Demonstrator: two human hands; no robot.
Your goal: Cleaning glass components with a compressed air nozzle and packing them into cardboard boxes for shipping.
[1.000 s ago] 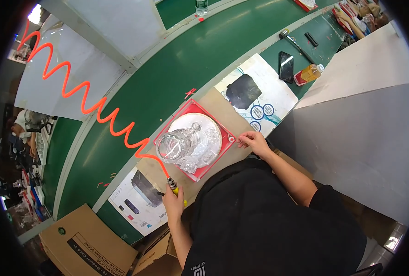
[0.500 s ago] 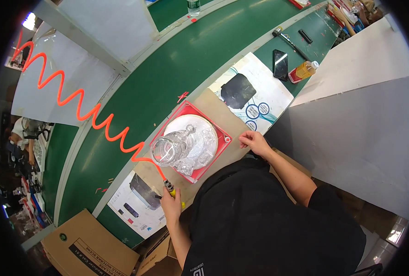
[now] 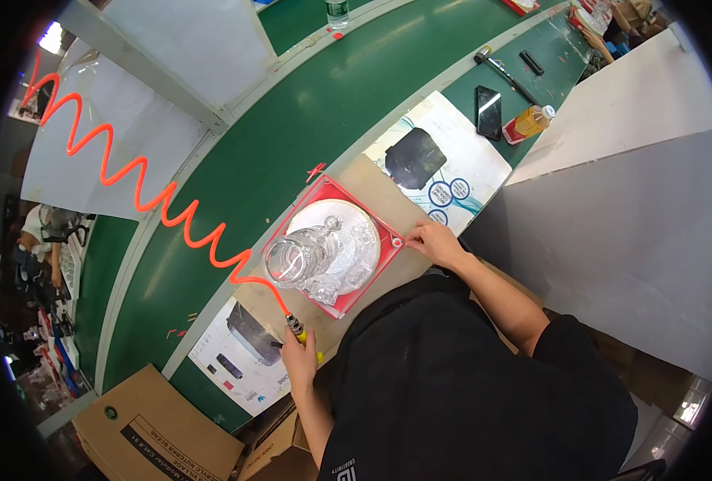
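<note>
In my left hand (image 3: pixel 298 357) is a yellow air blow gun (image 3: pixel 296 327), with fingers wrapped round it. An orange coiled air hose (image 3: pixel 181 216) runs from its top to the upper left. My right hand (image 3: pixel 436 242) has its fingers pinched together at the right corner of a square red tray (image 3: pixel 337 191) with a clear edge. On the tray lies a round whitish disc (image 3: pixel 312 213). A clear, glass-like ornament (image 3: pixel 292 260) with a round open end stands on the disc, with smaller clear shapes about it.
Flat printed boxes (image 3: pixel 474 164) (image 3: pixel 203 353) lie to either side of the tray. Farther right are a phone (image 3: pixel 489 112), a drink bottle (image 3: pixel 528 125) and a hammer (image 3: pixel 510 76). A cardboard carton (image 3: pixel 155 425) stands lower left. The green bench (image 3: pixel 292 128) curves behind, beside a grey partition (image 3: pixel 612 232).
My right hand has moved a little left, from beside the tray to its corner. My left hand and the air blow gun have hardly moved.
</note>
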